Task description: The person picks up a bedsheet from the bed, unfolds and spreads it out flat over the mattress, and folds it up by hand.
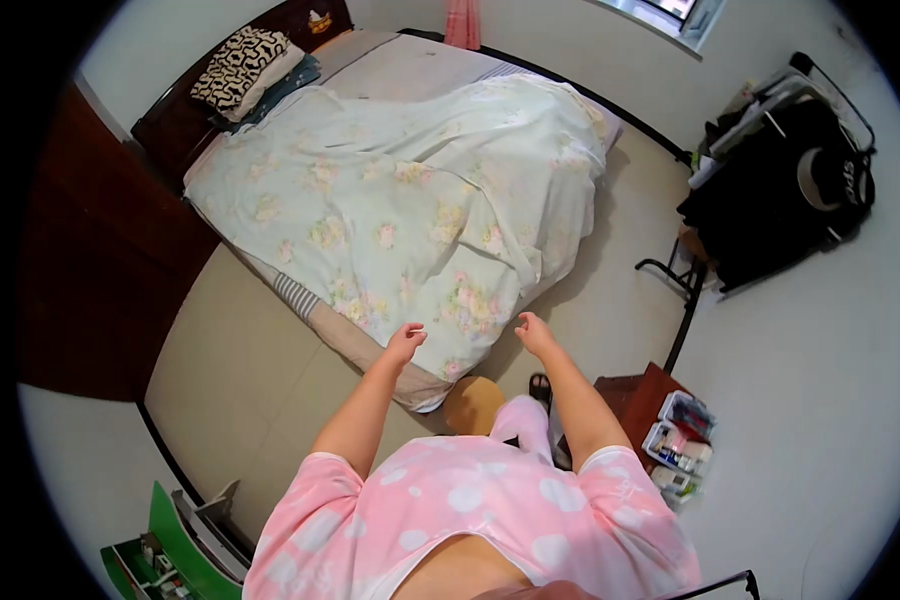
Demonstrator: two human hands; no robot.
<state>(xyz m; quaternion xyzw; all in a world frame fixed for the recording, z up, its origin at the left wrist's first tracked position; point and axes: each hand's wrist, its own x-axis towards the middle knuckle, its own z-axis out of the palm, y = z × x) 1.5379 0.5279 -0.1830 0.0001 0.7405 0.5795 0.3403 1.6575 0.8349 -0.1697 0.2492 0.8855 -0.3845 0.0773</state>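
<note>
A pale quilt (370, 210) with a floral print lies spread and wrinkled over the bed, its near corner close to me. My left hand (406, 343) is held out over the quilt's near edge, fingers loosely bent and apart, with nothing in it. To the right of that corner, my right hand (536, 333) hovers above the floor side of the bed, also empty with its fingers slightly curled and apart. Whether either hand touches the cloth I cannot tell. Below the quilt, a beige sheet (355, 345) shows along the mattress side.
Pillows (240, 68) are stacked by the dark headboard (170, 120). A round stool (474, 405) stands at the bed's near corner. On the right are a rack with black clothes (770, 190) and a brown cabinet (620, 400) with plastic bins (680, 440). A green shelf (185, 540) is at lower left.
</note>
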